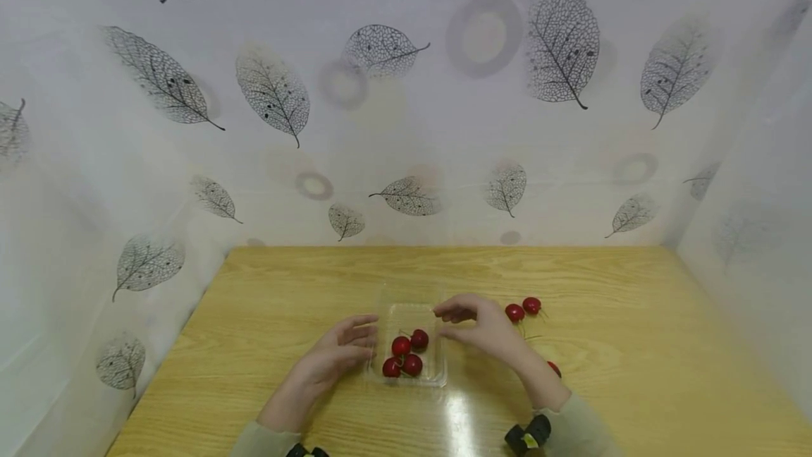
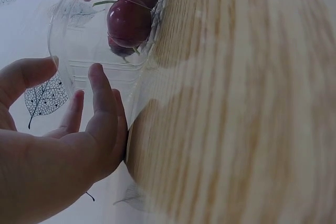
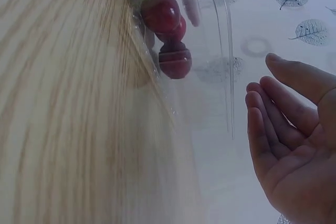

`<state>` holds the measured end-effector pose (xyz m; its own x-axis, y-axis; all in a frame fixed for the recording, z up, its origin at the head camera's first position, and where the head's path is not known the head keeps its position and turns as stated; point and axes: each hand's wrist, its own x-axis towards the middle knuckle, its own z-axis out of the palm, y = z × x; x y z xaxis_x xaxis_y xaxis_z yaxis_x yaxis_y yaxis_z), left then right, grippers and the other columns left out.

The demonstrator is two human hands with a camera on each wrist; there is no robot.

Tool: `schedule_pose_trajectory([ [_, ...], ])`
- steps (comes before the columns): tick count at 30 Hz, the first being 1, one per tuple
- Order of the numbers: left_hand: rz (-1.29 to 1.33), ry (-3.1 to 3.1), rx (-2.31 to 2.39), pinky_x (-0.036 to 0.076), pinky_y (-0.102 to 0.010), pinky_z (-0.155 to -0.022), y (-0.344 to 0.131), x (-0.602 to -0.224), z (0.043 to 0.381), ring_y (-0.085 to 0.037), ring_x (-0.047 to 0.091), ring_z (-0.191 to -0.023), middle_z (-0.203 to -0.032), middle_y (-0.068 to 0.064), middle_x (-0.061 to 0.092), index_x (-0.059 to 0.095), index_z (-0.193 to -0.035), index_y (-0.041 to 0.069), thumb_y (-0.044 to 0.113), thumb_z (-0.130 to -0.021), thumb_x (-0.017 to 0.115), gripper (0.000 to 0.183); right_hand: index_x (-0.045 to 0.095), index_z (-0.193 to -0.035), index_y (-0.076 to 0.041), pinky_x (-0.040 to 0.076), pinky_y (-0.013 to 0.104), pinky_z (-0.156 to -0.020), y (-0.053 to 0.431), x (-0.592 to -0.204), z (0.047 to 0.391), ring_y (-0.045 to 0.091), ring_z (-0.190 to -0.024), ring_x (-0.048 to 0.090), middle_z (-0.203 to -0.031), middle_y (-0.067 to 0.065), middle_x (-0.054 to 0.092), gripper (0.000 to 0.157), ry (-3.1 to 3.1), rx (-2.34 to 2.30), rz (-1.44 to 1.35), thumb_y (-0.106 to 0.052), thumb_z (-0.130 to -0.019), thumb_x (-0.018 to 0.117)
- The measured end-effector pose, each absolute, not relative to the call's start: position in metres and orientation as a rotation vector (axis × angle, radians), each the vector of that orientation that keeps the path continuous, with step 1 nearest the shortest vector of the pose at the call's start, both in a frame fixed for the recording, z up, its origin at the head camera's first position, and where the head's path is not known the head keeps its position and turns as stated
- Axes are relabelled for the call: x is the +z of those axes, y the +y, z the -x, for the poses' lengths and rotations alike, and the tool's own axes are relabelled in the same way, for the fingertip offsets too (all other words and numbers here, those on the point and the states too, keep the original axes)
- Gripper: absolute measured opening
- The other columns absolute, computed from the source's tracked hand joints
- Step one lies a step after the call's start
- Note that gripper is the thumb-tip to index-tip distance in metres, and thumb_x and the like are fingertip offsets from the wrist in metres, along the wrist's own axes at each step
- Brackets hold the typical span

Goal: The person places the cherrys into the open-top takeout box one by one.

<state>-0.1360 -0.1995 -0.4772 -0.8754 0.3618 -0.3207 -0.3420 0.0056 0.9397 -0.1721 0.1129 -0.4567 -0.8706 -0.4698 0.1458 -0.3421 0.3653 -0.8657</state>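
Observation:
A clear plastic box (image 1: 415, 381) stands on the table with several dark red cherries (image 1: 401, 346) gathered in its near part. My left hand (image 1: 336, 355) is at the box's left side, its fingers loosely extended. In the left wrist view the thumb tip (image 2: 52, 64) meets the box's rim, and the other fingers (image 2: 100, 93) are beside the wall. On the opposite side, my right hand (image 1: 482, 326) has relaxed fingers and holds nothing. The right wrist view shows a gap between its fingertips (image 3: 254, 90) and the box wall (image 3: 229, 77).
Two loose cherries (image 1: 514, 312) with stems lie beyond the right hand. Another cherry (image 1: 555, 368) is partly hidden by the right forearm. A leaf-patterned sheet (image 1: 406, 125) rises behind the wooden table (image 1: 285, 281) and along both sides.

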Motion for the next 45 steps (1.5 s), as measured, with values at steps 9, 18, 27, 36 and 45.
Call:
schedule_pose_trajectory([
  [9, -0.011, 1.805, 1.924, 0.054, -0.026, -0.103, -0.201, -0.476, 0.136, -0.026, 0.055, -0.137, -0.166, -0.036, 0.031, 0.031, -0.162, -0.005, -0.001, -0.095, 0.066, 0.075, 0.077, -0.116, -0.001, 0.062, 0.034, -0.092, 0.125, -0.454, 0.176, 0.025, -0.102, 0.074, -0.115, 0.015, 0.079, 0.026, 2.551, -1.612, 0.608, -0.008, -0.092, 0.081],
  [18, 0.006, 1.815, 1.935, 0.055, -0.028, -0.105, -0.198, -0.476, 0.135, -0.029, 0.054, -0.137, -0.165, -0.037, 0.032, 0.033, -0.161, -0.006, -0.005, -0.094, 0.065, 0.074, 0.076, -0.117, -0.001, 0.061, 0.029, -0.090, 0.142, -0.455, 0.181, 0.012, -0.098, 0.072, -0.116, 0.016, 0.079, 0.026, 2.579, -1.642, 0.501, -0.008, -0.092, 0.081],
  [27, 0.005, 1.816, 1.932, 0.055, -0.027, -0.104, -0.199, -0.477, 0.135, -0.029, 0.053, -0.139, -0.165, -0.037, 0.032, 0.033, -0.161, -0.006, -0.004, -0.095, 0.065, 0.074, 0.074, -0.121, 0.000, 0.059, 0.023, -0.087, 0.161, -0.452, 0.183, 0.007, -0.098, 0.069, -0.120, 0.019, 0.077, 0.029, 2.604, -1.629, 0.409, -0.012, -0.096, 0.079],
  [36, 0.017, 1.815, 1.925, 0.055, -0.027, -0.103, -0.199, -0.476, 0.135, -0.028, 0.054, -0.138, -0.165, -0.036, 0.033, 0.033, -0.161, -0.005, -0.003, -0.095, 0.066, 0.074, 0.072, -0.124, 0.005, 0.059, 0.018, -0.081, 0.182, -0.449, 0.187, -0.002, -0.093, 0.068, -0.123, 0.028, 0.074, 0.031, 2.571, -1.711, 0.342, -0.009, -0.097, 0.077],
  [45, 0.013, 1.820, 1.922, 0.054, -0.026, -0.103, -0.199, -0.476, 0.135, -0.029, 0.053, -0.139, -0.165, -0.036, 0.033, 0.033, -0.161, -0.005, -0.002, -0.095, 0.066, 0.074, 0.071, -0.126, 0.005, 0.058, 0.015, -0.085, 0.202, -0.453, 0.189, -0.003, -0.093, 0.068, -0.124, 0.027, 0.073, 0.034, 2.625, -1.683, 0.283, -0.009, -0.096, 0.078],
])
